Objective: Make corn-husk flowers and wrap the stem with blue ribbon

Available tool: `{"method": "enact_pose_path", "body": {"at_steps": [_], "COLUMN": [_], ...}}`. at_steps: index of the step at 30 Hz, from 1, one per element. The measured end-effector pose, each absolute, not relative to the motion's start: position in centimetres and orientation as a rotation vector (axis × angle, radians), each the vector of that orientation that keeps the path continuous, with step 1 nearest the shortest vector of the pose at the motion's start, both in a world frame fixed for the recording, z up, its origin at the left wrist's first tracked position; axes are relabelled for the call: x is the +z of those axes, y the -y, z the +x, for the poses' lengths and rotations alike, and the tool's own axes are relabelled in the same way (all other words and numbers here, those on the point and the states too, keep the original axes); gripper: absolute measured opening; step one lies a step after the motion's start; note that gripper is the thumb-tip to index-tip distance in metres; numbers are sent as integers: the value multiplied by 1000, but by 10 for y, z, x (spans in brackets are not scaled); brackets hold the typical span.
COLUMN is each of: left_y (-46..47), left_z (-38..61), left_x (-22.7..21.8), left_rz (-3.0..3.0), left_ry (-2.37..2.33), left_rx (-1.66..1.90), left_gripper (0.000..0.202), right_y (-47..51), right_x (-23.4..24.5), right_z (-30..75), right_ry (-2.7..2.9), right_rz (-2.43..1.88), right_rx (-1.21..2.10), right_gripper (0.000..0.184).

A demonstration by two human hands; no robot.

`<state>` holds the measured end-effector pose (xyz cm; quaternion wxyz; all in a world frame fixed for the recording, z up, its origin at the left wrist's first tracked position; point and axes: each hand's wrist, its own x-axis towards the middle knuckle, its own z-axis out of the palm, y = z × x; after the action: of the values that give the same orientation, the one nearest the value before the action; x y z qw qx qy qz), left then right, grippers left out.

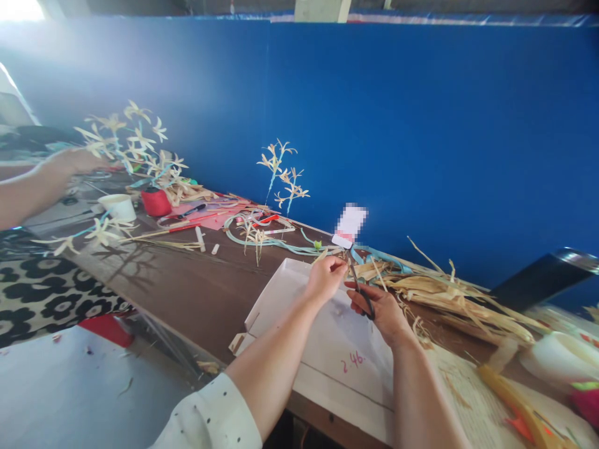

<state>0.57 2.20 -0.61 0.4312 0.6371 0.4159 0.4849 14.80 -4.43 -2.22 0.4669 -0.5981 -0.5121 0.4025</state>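
Note:
My right hand (381, 308) grips a pair of dark-handled scissors (360, 290), blades pointing up and away. My left hand (326, 275) is closed in a pinch on a thin pale straw strip (337, 252) just beside the blades. Both hands hover over a flat white cardboard box (290, 299) lying on the brown table (187, 287). Pink handwriting (352, 360) marks the cardboard near my right wrist.
A heap of dried straw leaves (449, 296) lies right of my hands. Straw flowers (283, 174) stand upright against the blue wall (421, 125). Farther left are a red spool (156, 202), a white cup (118, 206) and another person's arm (42, 181).

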Motion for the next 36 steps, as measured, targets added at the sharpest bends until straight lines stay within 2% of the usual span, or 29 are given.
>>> {"method": "enact_pose_path", "body": {"at_steps": [22, 27, 31, 36], "left_y": [-23, -23, -24, -25], "left_z": [7, 8, 9, 10], "left_x": [-9, -9, -10, -14], "left_rz": [1566, 1539, 1479, 1450], "left_ry": [-1036, -993, -952, -876], "left_rx": [1196, 1199, 1156, 1147], "left_gripper": [15, 20, 22, 24], "right_y": [44, 40, 37, 42], "right_x": [-20, -24, -25, -19], "right_z": [146, 146, 150, 164], "right_ry": [1287, 1128, 991, 995], "right_rz": [-1493, -1436, -1622, -2043], "right_rx": [911, 918, 690, 215], "right_gripper": [53, 54, 57, 33]}}
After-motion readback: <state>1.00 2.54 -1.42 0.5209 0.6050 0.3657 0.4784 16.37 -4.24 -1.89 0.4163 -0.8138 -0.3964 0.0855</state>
